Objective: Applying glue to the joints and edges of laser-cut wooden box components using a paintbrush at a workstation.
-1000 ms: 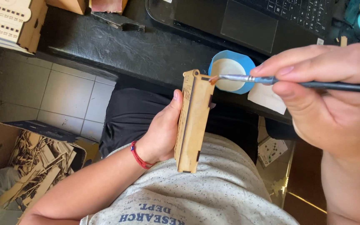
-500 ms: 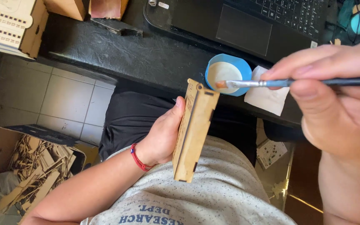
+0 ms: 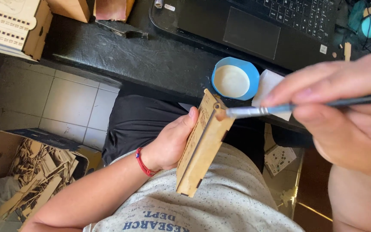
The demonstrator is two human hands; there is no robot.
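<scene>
A: What is held by the left hand [image 3: 168, 144]?

B: A long, flat wooden piece [image 3: 203, 144] is gripped along its side, thumb pressed near its upper end, fingers wrapped behind. It is held tilted over the lap, off the desk, its top end just below the desk's [image 3: 151, 60] near edge.

A: And the right hand [image 3: 344, 116]?

B: A thin paintbrush [image 3: 297, 107] is pinched tightly between thumb and fingertips. Its bristle tip is laid against the top corner of the wooden piece.

A: What is seen on the desk?

B: A small blue bowl [image 3: 235, 79] with a pale, creamy liquid is set at the near edge, just above the wooden piece. A white paper scrap [image 3: 271, 86] is placed beside it. A black laptop [image 3: 263, 21] is found further back, and slotted wooden boxes [image 3: 13, 23] at the far left corner.

A: Below the desk?

B: A cardboard box [image 3: 26, 167] filled with wooden offcuts is seen on the tiled floor, at the left.
</scene>
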